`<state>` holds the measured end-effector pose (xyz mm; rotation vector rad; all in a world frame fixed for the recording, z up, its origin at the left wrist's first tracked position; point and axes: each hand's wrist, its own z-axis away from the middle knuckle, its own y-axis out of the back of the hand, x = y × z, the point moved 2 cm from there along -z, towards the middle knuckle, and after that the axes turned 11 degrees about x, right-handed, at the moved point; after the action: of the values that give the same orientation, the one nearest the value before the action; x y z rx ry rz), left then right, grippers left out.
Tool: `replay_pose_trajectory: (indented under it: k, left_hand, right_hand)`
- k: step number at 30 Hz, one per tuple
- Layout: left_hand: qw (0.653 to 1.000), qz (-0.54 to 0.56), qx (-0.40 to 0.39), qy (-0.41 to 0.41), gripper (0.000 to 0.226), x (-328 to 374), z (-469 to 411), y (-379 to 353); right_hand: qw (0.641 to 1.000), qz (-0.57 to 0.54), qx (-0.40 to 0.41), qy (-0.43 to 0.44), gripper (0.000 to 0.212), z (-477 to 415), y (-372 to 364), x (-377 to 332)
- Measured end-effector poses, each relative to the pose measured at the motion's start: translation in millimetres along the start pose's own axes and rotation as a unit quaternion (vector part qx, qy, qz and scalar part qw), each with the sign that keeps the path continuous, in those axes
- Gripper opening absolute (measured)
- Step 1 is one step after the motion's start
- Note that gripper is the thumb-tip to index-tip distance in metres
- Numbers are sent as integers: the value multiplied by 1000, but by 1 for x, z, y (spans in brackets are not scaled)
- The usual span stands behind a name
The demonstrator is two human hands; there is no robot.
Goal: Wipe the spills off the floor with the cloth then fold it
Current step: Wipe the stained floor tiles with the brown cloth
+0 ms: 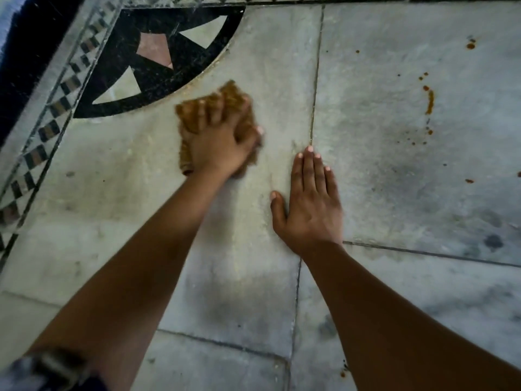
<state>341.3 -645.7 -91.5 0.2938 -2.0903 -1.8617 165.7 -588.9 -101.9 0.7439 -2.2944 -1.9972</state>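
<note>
A bunched orange-brown cloth (191, 114) lies on the pale marble floor (118, 170) next to a black inlay. My left hand (220, 142) lies on top of it, fingers spread and bent over the cloth, pressing it down; the hand looks motion-blurred. My right hand (310, 204) rests flat on the floor to the right, fingers straight and together, holding nothing. Orange-brown spill drops and a streak (429, 101) dot the tile at the right, well away from the cloth. More small drops (469, 46) sit near the far right.
A black curved inlay with pale and pink triangles (158, 57) lies beyond the cloth. A checkered border strip (53, 119) runs along the left. Dark tile joints (315, 88) cross the floor. A small spill spot (343, 373) sits near my right forearm.
</note>
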Motion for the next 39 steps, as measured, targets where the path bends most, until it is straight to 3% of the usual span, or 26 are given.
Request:
replay_pose_trajectory:
  k: [2,4,6,8,12,16,20,22,24,27,29,34,36,39]
  left_hand:
    - [995,-5,7,-97,70,3,34,2]
    - [991,22,36,-126,68,-25,50,9]
    - [993,36,75,-79,59,-61,38,14]
    - [995,23,92,21,54,-86,5,15]
    - [989,18,99,111,50,-67,-43,7]
    - [995,52,81,-35,48,-21,0,-1]
    - [968,121,64,-209,50,-60,74,15]
    - [974,131,79,-165,47,-95,72,25]
    - [989,102,104,-26,46,-112,48,26]
    - [986,87,118,74,44,-88,29,26]
    - [983,131,119,53,42,-58,48,23]
    - [965,184,126,-137,41,-30,146,31]
    - [946,270,127,-128,32,-29,182,41]
    - [907,406,107,-38,32,-19,225,59]
  right_hand:
    - [1000,-2,2,1,74,0,1,0]
    - [1000,0,-8,4,75,0,1,0]
    - [1000,1,-14,7,74,0,0,0]
    - [1000,3,-13,5,74,0,0,1]
    - [1000,2,-8,7,74,1,-1,1]
    - [1000,-1,-6,11,74,0,-2,1]
    - [1000,5,-11,13,74,0,-1,1]
    - [1000,10,-10,17,72,0,-2,3]
    - [1000,17,-12,20,71,1,-3,4]
    - [999,17,-23,21,73,1,-3,4]
    - [1000,-13,-23,12,73,-1,1,5]
    - [985,-145,-89,-6,70,9,21,11]
    - [981,-163,-105,16,68,27,35,15]
    - [974,-196,-98,57,65,61,64,20]
